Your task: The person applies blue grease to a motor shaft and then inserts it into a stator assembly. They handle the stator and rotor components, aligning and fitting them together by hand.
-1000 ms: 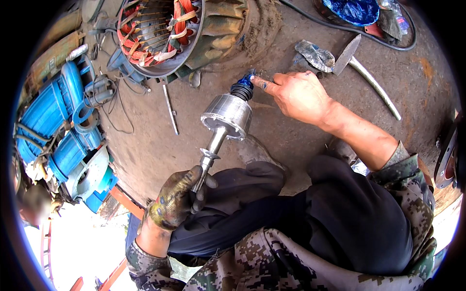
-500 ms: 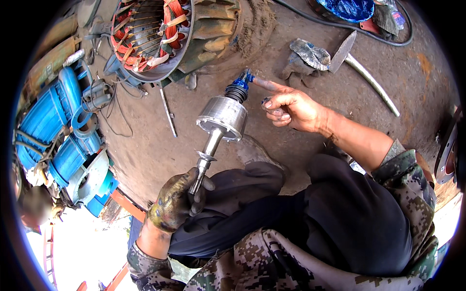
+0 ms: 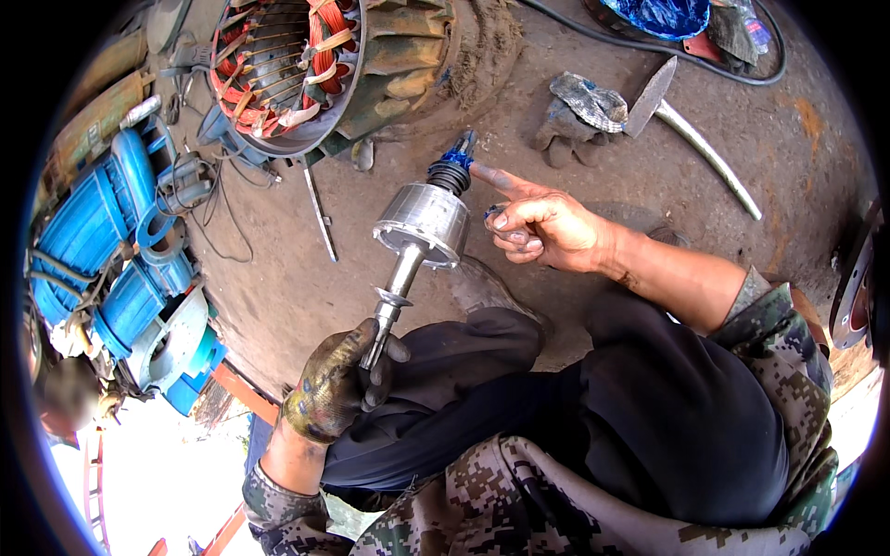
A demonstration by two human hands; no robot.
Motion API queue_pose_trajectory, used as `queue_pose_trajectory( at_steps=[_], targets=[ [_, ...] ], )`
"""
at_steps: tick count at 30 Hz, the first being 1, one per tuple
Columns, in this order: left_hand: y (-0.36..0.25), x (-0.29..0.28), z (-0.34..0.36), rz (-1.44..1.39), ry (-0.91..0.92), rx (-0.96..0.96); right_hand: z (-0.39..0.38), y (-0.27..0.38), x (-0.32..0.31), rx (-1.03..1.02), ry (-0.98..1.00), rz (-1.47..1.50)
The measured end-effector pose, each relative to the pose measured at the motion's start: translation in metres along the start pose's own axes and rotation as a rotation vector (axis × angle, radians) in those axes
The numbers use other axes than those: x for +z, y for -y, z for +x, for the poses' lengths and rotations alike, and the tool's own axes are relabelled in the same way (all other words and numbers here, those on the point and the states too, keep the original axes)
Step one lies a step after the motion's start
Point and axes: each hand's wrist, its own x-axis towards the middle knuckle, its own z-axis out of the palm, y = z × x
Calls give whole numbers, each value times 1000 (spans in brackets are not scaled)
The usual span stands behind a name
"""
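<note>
My left hand (image 3: 338,385), in a stained work glove, grips the lower end of the steel shaft of a small motor rotor (image 3: 422,225). The rotor is tilted, its upper end pointing away from me. A dark coiled or ribbed part sits above its silver cylinder, and blue grease (image 3: 458,153) coats the tip beyond. My bare right hand (image 3: 552,225) is to the right of the rotor, holding nothing I can make out. Its grease-smeared index finger stretches out to the greased end, at the ribbed part. The other fingers are curled, with dark blue smears on them.
A large motor housing with red windings (image 3: 357,79) stands at the far left. On the ground lie a hammer (image 3: 700,139), a dirty glove (image 3: 579,120), a metal strip (image 3: 320,208) and a cable (image 3: 640,46). A pan of blue grease (image 3: 660,14) is far right; blue pump parts (image 3: 102,222) crowd the left.
My right hand has moved slightly left and nearer to me, its index finger shifting down from the greased tip toward the ribbed part. The left hand and rotor have barely moved.
</note>
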Motion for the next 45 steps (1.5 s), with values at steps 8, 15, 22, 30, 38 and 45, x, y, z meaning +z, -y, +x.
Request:
queue_pose_trajectory(
  at_steps=[8, 15, 22, 30, 38, 45],
  targets=[
    [-2, 2, 0, 74, -25, 14, -15, 4, 9, 58, -24, -134],
    [-3, 4, 0, 84, -35, 21, -23, 4, 7, -135, -256, -992],
    [-1, 9, -5, 185, -63, 49, -10, 29, 62, -85, -371, -2017],
    [-8, 20, -7, 311, -90, 40, 0, 28, 49, -239, -288, -2260],
    [-7, 20, -4, 281, -62, -12, -9, 34, 46, -292, -254, -2127],
    [-8, 17, -5, 323, -49, -23, -14, 39, 27, -114, -232, -767]
  ],
)
